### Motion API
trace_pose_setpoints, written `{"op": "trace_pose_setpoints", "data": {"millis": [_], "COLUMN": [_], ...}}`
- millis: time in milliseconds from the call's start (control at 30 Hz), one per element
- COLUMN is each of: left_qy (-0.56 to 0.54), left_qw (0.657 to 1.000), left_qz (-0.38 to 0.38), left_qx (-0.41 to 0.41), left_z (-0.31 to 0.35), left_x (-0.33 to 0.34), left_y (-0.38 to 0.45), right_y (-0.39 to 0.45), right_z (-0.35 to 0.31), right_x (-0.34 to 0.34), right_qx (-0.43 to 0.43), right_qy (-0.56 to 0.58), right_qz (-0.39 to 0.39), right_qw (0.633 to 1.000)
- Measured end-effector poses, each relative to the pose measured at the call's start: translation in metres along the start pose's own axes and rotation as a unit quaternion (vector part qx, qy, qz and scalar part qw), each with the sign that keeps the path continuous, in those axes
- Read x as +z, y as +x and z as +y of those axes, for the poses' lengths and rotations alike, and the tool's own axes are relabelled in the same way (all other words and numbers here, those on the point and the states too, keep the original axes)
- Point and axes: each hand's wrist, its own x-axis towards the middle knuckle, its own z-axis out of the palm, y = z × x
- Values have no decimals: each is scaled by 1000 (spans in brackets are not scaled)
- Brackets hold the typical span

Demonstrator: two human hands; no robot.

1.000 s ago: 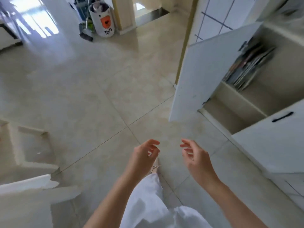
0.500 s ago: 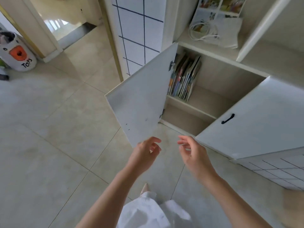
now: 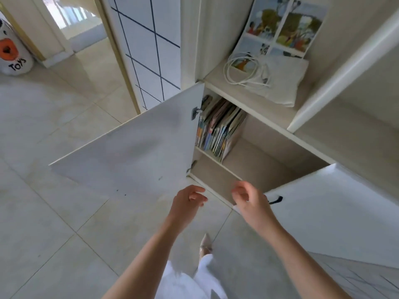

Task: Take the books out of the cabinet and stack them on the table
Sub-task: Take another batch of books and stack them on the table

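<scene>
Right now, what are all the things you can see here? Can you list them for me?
books: a row, too many to count, mixed colours, standing and leaning on the cabinet's upper inner shelf
cabinet doors: two, white, both open
door handle: one, black, on the right-hand door
picture book: one, colourful, propped on the open shelf above
cable: one, white, coiled on that shelf
cloth: one, pale, folded under the cable
toy bin: one, white with orange, far left on the floor
shoe: one, pale, pointed
left hand: empty, fingers loosely curled
right hand: empty, fingers loosely curled
</scene>
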Motion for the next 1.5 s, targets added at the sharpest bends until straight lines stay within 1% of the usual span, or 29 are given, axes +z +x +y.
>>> {"op": "trace_pose_setpoints", "data": {"millis": [67,167,333,433,533,667,833,900,1000,1167,1300,1433,1500], "left_qy": [-23,-46,-54,-41,-23,9,41,52,59,49,39,28,18], "left_qw": [1000,998,997,998,998,996,992,989,983,979,983,978,978], "left_qz": [14,31,53,50,41,27,38,42,49,83,71,109,110], "left_qx": [-9,-13,7,25,51,79,109,129,166,182,163,176,176], "left_z": [10,20,25,28,28,25,20,19,18,9,-6,-16,-15], "left_x": [19,39,54,56,55,59,76,82,92,105,113,124,130], "left_y": [19,45,98,131,168,207,242,253,266,286,298,302,302], "right_y": [37,88,148,181,213,254,301,314,330,347,354,356,357], "right_z": [1,-1,-6,-6,-6,-2,1,2,7,21,29,27,25], "right_x": [-19,-35,-25,-16,-13,-6,-3,0,5,-2,-7,-14,-14], "right_qx": [10,26,23,44,100,184,244,230,208,201,192,190,196], "right_qy": [-20,-44,-38,-27,28,82,191,199,154,142,137,128,112], "right_qz": [-33,-47,-77,-62,-31,-14,-48,-61,-74,-178,-165,-173,-162], "right_qw": [999,998,996,997,994,979,949,951,963,953,958,958,961]}}
